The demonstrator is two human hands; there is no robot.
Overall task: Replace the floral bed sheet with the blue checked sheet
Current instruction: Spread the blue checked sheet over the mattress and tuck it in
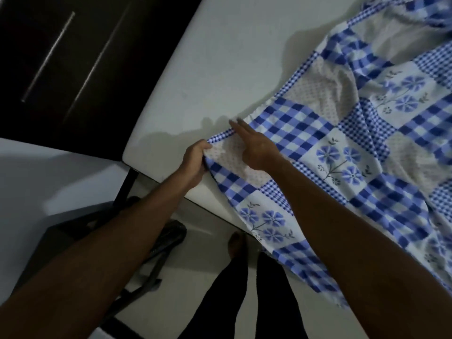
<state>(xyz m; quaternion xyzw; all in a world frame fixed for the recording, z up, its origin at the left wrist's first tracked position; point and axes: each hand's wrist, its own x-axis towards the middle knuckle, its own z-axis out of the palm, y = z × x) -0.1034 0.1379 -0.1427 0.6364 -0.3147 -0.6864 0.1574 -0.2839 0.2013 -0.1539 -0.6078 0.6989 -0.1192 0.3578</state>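
Observation:
The blue checked sheet [354, 148], a patchwork of blue gingham, dotted squares and blue flowers, lies rumpled over the right part of a bare white mattress [220, 69] and hangs over its near edge. My left hand [194, 162] grips the sheet's corner edge near the mattress's near side. My right hand [256, 148] lies flat on the sheet just right of it, fingers straight and pointing to the sheet's edge. No floral sheet is in view.
A dark wooden headboard or cabinet [73, 57] stands at the upper left beside the mattress. A dark stool or frame [137, 241] sits on the pale floor below the mattress corner. My legs in dark trousers and a bare foot [236, 243] stand beside the bed.

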